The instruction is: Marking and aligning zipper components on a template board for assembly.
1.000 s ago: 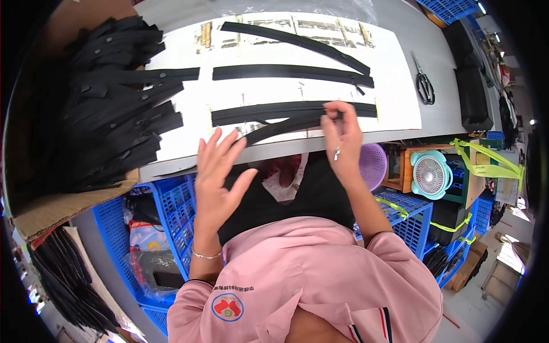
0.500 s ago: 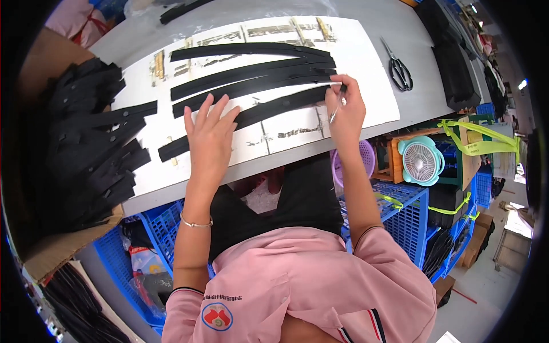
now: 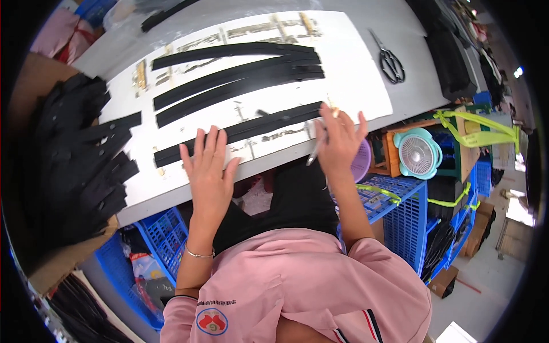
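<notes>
A black fabric strip (image 3: 240,130) lies along the near side of a marked white board (image 3: 357,80). My left hand (image 3: 209,166) is open, its fingers spread flat over the strip's left part and the board's near edge. At the strip's right end is my right hand (image 3: 338,137), its index finger touching there. That hand is closed around a slim silver pen-like tool (image 3: 312,155), whose shiny end sticks out below the fingers. Farther back on the board, more black strips (image 3: 229,86) fan out to the left, their right ends close together.
A heap of black strips (image 3: 74,160) stands at the left, by cardboard. Black-handled scissors (image 3: 390,64) lie right of the board. Below the table's right edge are a turquoise fan (image 3: 417,153), a purple basket (image 3: 361,161) and blue crates (image 3: 403,220).
The nearest strip has come toward me, leaving a wider gap from the others. My right hand has moved nearer with the tool. My left hand has slid down to the board's near edge.
</notes>
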The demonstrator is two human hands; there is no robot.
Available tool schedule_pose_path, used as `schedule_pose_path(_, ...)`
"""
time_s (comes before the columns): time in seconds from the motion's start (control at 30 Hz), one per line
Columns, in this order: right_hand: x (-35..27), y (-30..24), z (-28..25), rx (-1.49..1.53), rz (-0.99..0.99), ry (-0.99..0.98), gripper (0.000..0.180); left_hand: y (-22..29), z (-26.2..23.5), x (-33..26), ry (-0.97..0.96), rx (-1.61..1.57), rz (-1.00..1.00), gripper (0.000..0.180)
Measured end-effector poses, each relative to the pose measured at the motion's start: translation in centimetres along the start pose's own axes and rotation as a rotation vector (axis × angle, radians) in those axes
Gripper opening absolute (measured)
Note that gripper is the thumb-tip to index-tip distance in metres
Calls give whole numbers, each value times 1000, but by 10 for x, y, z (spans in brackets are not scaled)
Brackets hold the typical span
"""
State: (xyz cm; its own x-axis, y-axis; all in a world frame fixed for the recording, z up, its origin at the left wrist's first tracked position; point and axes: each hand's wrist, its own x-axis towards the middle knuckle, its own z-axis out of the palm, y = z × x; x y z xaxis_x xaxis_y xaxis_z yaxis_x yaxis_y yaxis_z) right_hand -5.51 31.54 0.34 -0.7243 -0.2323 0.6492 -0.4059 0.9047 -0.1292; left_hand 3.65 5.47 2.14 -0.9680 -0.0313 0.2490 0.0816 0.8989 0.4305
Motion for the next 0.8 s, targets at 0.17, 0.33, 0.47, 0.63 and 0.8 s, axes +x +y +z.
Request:
schedule_pose_path(0.17,-2,20,-10,-194,-150,-84,40,-1,-9,-18,-41,30,-60,67)
schedule_pose_path(0.33,7,20,-15,-268,-295,-116,35,-24,-25,-35,4,79,-169,65)
schedule_pose_path(0.47,10,22,-14,-167,-275,-112,33,-37,-31,-45,41,120,-226,62)
schedule_pose_path(0.63,23,-9,-19,-70,-116,-101,31,-38,-30,-45,56,77,-228,62)
schedule_pose_path(0.8,51,-90,-19,1102,548,-401,22,-40,-27,-45,85,74,-218,61)
